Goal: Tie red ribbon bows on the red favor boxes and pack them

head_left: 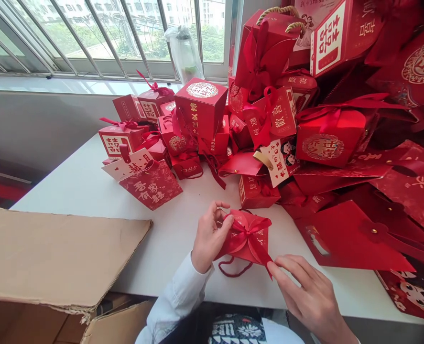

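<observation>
At the edge of a white table point(154, 248), the left hand point(210, 236) steadies a small red gift box point(245, 248) while the right hand point(310, 291) pinches its ribbon tail point(268, 262), keeping the bow point(249, 231) taut, red favour boxes point(201, 107) heaped beyond.

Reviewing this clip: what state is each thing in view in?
Left hand: gripping the red gift box.
Right hand: pinching a ribbon tail.
Red gift box: shut, ribbon tied in a bow.
Red cord handle: hanging loose.
Cardboard carton: flap open.
Square red box: shut, atop the pile.
</observation>
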Available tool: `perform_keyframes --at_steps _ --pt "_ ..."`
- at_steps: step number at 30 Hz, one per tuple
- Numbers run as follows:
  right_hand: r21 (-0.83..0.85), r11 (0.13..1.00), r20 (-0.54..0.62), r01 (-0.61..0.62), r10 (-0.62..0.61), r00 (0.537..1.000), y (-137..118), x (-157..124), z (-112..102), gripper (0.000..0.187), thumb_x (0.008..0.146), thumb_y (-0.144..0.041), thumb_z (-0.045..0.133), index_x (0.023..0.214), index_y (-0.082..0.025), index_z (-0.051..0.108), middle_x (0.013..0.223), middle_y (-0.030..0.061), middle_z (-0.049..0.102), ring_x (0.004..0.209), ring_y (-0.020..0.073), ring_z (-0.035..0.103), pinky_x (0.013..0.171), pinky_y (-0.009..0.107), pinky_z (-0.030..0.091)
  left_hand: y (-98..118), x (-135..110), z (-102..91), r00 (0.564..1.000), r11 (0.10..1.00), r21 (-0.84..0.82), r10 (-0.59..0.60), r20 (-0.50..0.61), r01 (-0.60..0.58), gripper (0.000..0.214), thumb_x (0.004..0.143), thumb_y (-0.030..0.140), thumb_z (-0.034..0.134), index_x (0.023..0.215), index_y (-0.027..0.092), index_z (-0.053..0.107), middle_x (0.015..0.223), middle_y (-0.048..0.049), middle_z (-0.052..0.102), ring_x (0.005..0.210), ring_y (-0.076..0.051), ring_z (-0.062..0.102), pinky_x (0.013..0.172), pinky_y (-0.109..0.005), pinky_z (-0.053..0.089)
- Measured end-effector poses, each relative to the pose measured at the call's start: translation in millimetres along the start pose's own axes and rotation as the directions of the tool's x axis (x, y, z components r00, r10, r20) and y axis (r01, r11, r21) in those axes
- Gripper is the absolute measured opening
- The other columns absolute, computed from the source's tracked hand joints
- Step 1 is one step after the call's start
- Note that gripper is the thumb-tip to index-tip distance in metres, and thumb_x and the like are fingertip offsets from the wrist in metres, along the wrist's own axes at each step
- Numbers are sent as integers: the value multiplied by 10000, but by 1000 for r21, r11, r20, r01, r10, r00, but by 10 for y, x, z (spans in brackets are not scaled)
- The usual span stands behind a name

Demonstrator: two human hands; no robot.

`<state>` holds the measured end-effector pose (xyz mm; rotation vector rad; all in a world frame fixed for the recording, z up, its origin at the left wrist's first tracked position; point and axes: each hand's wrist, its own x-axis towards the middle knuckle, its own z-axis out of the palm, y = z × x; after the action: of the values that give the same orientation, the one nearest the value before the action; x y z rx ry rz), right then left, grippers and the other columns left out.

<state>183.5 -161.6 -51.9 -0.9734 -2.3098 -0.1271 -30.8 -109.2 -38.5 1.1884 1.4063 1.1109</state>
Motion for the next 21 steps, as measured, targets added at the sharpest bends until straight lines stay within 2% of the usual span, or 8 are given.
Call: perform_keyframes --at_steps 4,7,10,13,15,21 --pt "114 992 69 -55 47 997 63 -11 -85 251 815 -17 442 849 -204 605 821 68 635 763 185 622 604 279 488 22 -12 -10 1000 1000 31 -1 11 1 199 873 329 525 1011 189 499 633 51 506 557 -97 480 565 -211 387" --pt "208 969 -16 -132 138 990 48 44 -121 232 800 -31 470 851 -220 594 815 55 616 717 174 609 604 289 490 40 -6 -53 998 1000 13 13 59 -14 246 912 402 465 1011 182 511 651 34 524 601 -114 516 620 -239 421" --pt "251 948 -88 -197 224 971 -35 174 -61 239 821 -67 519 964 -239 602 844 45 631 729 175 616 685 316 511 37 14 -152 985 999 -3 39 169 -39 293 922 422 450 1071 176 510 702 10 554 659 -131 561 670 -264 444" --pt "244 939 -88 -241 269 959 -126 317 66 261 860 -113 535 1082 -235 596 916 56 643 785 181 620 737 319 515 15 35 -281 940 998 -66 43 339 -22 365 873 380 568 1161 172 485 824 -32 591 728 -141 578 691 -263 461" --pt "222 941 -85 -255 279 956 -162 382 141 275 879 -118 527 1119 -235 596 939 57 643 804 181 611 762 321 509 -6 43 -342 916 993 -116 48 397 -1 391 853 356 607 1174 168 487 895 -59 603 778 -147 584 720 -265 467" --pt "175 949 -97 -260 280 955 -165 430 219 309 883 -105 546 1159 -230 609 928 57 622 804 176 578 792 321 493 -56 59 -331 936 993 -119 36 351 6 314 869 364 585 1095 149 545 882 -59 631 790 -141 581 750 -266 460"
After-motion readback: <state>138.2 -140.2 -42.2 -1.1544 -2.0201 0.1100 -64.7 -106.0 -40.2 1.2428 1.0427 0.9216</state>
